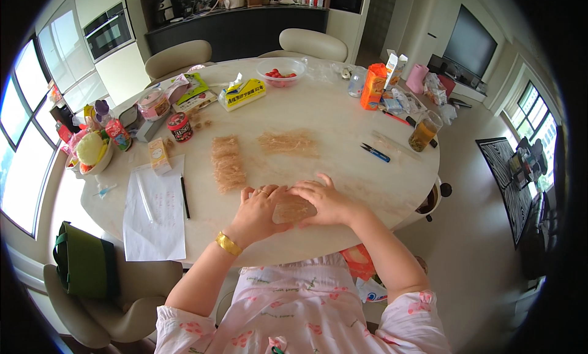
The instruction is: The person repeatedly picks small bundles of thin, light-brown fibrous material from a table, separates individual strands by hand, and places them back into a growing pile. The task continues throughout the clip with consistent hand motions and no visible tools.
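Near the front edge of the pale table (340,170), my left hand (259,214) and my right hand (324,202) curve around a small bundle of tan, thread-like strands (294,209). Thumbs and fingertips meet its sides; how firmly they press cannot be told. Just beyond my left hand lies a column of fluffy tan fibre bundles (227,163). A looser, flatter layer of similar strands (288,143) is spread beyond both hands. To the right rest small blue-handled thread snips (375,152), their blades pointing left.
Left are a written paper sheet (154,216), a black pen (185,197), a small box (159,156) and a round tub (179,127). Tissues (243,94) and a bowl of red fruit (281,72) stand at the back. A glass of amber drink (423,132) is near the right edge.
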The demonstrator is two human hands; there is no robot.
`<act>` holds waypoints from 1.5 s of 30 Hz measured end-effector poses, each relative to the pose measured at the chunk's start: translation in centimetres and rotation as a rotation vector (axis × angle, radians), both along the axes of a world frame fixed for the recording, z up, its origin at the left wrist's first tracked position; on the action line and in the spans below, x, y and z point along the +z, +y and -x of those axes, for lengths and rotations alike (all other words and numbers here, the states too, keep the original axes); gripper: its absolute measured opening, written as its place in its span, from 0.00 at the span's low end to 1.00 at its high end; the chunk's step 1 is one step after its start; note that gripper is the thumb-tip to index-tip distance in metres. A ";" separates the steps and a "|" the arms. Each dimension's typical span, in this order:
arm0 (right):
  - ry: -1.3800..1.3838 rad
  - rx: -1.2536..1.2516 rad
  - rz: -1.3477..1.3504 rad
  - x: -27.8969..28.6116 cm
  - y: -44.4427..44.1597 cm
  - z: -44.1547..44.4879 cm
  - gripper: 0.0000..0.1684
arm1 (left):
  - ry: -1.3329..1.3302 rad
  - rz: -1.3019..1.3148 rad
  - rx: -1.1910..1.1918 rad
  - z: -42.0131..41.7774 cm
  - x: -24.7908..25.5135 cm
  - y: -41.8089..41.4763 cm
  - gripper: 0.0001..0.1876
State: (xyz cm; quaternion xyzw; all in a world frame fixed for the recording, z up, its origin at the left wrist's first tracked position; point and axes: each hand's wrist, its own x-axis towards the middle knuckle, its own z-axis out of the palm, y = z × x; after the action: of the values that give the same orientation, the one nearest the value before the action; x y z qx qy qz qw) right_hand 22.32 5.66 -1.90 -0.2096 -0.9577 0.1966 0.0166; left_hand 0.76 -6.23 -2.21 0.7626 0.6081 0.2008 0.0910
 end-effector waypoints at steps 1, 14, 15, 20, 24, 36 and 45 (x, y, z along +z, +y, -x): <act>0.041 0.013 -0.023 -0.1 -0.2 -0.1 0.49 | 0.004 -0.029 -0.012 -0.1 0.1 0.0 0.43; 0.281 0.074 -0.225 -1.2 -1.8 -0.9 0.29 | 0.028 -0.111 -0.113 -0.1 1.0 -1.4 0.37; 0.295 0.075 -0.232 -1.4 -1.9 -0.9 0.28 | 0.028 -0.139 -0.123 0.0 0.9 -1.6 0.36; 0.334 0.092 -0.269 -1.8 -1.9 -0.8 0.24 | -0.088 -0.096 -0.100 0.4 0.1 -1.9 0.35; 0.370 0.103 -0.277 -1.7 -2.0 -0.9 0.24 | -0.062 -0.091 -0.103 0.6 -0.2 -2.1 0.32; 0.411 0.126 -0.219 -2.0 -2.4 -1.2 0.17 | -0.038 -0.242 -0.230 0.3 -0.6 -2.3 0.11; 0.450 0.138 -0.293 -2.1 -3.0 -1.3 0.17 | -0.007 -0.264 -0.219 -0.3 -1.1 -2.3 0.14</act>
State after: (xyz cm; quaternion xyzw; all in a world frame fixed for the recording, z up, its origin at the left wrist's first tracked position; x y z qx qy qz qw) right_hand 23.64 2.69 -4.03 -0.0901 -0.9602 0.0982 0.2454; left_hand 1.08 -8.53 -3.35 0.8289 0.4896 0.2702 0.0135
